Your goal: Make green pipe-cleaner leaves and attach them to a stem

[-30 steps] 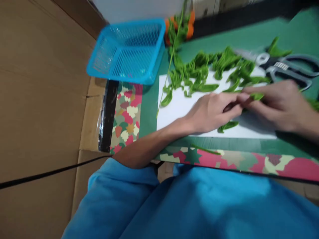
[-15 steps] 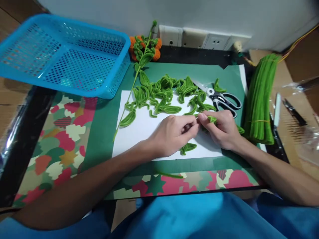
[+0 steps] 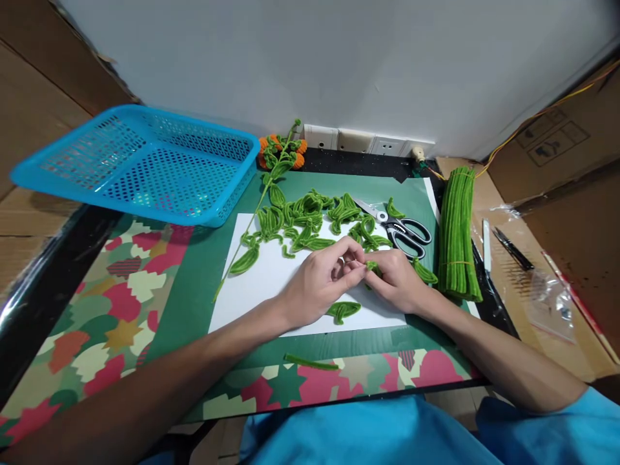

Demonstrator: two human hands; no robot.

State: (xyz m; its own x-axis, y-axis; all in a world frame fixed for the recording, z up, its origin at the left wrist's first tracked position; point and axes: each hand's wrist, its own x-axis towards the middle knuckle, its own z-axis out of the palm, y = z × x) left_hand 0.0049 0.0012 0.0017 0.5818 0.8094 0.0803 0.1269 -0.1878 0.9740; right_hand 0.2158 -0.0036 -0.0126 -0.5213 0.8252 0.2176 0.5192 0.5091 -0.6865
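Note:
Over the white paper (image 3: 271,290), my left hand (image 3: 317,281) and my right hand (image 3: 394,278) meet at the fingertips. Between them is a small green pipe-cleaner piece (image 3: 371,265), mostly covered by the fingers. My right thumb and fingers pinch it, and my left thumb and index finger close at its near end. Just below the hands lies a finished-looking pipe-cleaner leaf (image 3: 345,311). Several more looped green leaves (image 3: 310,210) are heaped behind my hands. A long green leafy stem (image 3: 252,223) lies on the paper's left side.
Black-and-grey scissors (image 3: 400,229) lie right of the heap, beside a thick bundle of green pipe cleaners (image 3: 456,239). A blue plastic basket (image 3: 232,194) stands at the left. Orange flowers (image 3: 298,160) sit near the wall sockets (image 3: 356,140). One loose pipe cleaner (image 3: 310,363) lies in front.
The camera view has tilted up, so more wall shows. Both hands stay together on the green piece; my left index finger is now more arched.

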